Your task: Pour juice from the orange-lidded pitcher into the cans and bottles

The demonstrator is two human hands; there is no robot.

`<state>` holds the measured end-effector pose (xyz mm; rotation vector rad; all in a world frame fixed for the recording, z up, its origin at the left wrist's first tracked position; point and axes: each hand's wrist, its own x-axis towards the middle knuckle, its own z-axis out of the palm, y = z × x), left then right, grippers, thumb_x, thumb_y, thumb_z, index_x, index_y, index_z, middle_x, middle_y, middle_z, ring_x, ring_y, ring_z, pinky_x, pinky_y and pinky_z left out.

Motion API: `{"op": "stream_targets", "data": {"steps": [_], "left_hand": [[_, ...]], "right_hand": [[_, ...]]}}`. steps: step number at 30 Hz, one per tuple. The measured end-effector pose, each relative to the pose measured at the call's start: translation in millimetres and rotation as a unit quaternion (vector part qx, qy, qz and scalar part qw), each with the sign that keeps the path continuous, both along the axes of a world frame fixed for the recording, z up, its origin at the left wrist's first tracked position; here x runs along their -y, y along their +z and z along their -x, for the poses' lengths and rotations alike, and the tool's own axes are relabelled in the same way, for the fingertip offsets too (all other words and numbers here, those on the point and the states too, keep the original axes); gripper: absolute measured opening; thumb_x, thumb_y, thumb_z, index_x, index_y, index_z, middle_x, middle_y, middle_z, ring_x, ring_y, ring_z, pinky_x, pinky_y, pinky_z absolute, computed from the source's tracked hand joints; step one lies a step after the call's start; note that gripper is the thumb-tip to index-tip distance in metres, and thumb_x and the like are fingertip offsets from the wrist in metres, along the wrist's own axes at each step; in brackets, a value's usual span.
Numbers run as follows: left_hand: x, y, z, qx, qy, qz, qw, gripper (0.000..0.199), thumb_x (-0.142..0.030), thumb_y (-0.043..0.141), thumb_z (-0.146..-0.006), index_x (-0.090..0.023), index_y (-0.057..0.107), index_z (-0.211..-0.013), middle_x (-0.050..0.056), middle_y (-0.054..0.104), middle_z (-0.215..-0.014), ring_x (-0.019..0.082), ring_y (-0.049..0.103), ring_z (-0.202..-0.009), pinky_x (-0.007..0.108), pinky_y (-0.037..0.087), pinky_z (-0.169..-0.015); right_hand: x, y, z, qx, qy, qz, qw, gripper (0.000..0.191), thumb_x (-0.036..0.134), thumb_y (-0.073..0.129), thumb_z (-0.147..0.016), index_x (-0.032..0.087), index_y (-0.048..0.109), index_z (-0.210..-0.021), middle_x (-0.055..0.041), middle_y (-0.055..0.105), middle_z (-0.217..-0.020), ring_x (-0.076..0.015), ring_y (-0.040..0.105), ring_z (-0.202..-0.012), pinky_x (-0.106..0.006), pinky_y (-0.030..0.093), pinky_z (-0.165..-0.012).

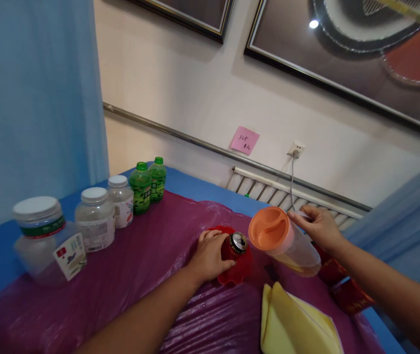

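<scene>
My left hand [211, 255] is closed around a dark red drink can [234, 248] with a silver top. The can stands in a red scalloped dish [232, 276] on the purple plastic sheet. In my right hand [318, 227] is the handle of a clear pitcher [301, 253] with an orange lid [268, 228]. The pitcher is tilted left, its lid close to the can's top, and yellowish liquid lies along its lower side. Whether liquid is running into the can I cannot tell. A folded yellow cloth [298, 324] lies in front of the pitcher.
Along the left stand a large clear jar [43, 246], two smaller white-lidded jars [95, 219] [120, 201] and two green bottles [141, 189] [157, 179]. Red cans [351, 295] are under my right forearm. A radiator [276, 191] and a plugged-in socket [296, 149] are on the wall behind.
</scene>
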<state>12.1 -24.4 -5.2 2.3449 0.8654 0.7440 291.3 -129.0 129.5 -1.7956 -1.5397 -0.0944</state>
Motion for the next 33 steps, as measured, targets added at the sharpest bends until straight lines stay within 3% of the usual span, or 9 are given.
{"op": "stream_targets", "data": {"steps": [8,17,23,29,33], "left_hand": [[-1,0.2,0,0.010,0.000,0.003,1.000,0.066,-0.036,0.087,-0.064,-0.022,0.066,-0.125,0.010,0.069,-0.130,0.037,0.054,-0.129,0.053,0.033,-0.113],[-5,-3.9,-2,0.015,0.025,-0.004,1.000,0.071,-0.040,0.090,-0.061,-0.022,0.066,-0.126,0.011,0.068,-0.130,0.036,0.056,-0.125,0.054,0.036,-0.111],[-6,-0.5,-2,0.015,0.041,-0.013,0.999,0.068,-0.036,0.089,-0.063,-0.022,0.066,-0.125,0.011,0.068,-0.129,0.035,0.058,-0.122,0.053,0.038,-0.110],[-11,-4.5,-2,0.042,0.043,-0.034,0.998,0.061,-0.037,0.086,-0.067,-0.025,0.066,-0.123,0.008,0.070,-0.125,0.033,0.060,-0.119,0.052,0.039,-0.109],[-13,-5.0,-3,0.045,0.044,-0.026,0.998,0.060,-0.039,0.083,-0.069,-0.026,0.065,-0.124,0.007,0.070,-0.126,0.033,0.060,-0.120,0.052,0.040,-0.109]], "right_hand": [[-1,-13.7,-5,-0.021,-0.002,0.005,1.000,0.057,0.066,0.067,-0.079,0.023,0.038,-0.055,0.0059,0.029,-0.053,-0.0094,0.030,-0.050,-0.024,0.022,-0.044],[-6,-55.0,-24,-0.152,-0.014,-0.063,0.986,0.056,0.063,0.068,-0.080,0.022,0.040,-0.054,0.0063,0.031,-0.054,-0.0100,0.031,-0.052,-0.024,0.026,-0.048],[-12,-91.9,-40,-0.346,-0.061,-0.170,0.921,0.055,0.063,0.073,-0.075,0.022,0.043,-0.055,0.0072,0.037,-0.049,-0.0096,0.033,-0.048,-0.024,0.028,-0.046],[-17,-120.2,-56,-0.417,-0.097,-0.229,0.874,0.052,0.066,0.067,-0.078,0.025,0.038,-0.061,0.0102,0.034,-0.050,-0.0087,0.029,-0.042,-0.024,0.027,-0.041],[-10,-132.8,-62,-0.429,-0.106,-0.247,0.862,0.054,0.069,0.063,-0.079,0.025,0.039,-0.062,0.0108,0.033,-0.050,-0.0084,0.030,-0.042,-0.024,0.028,-0.042]]}}
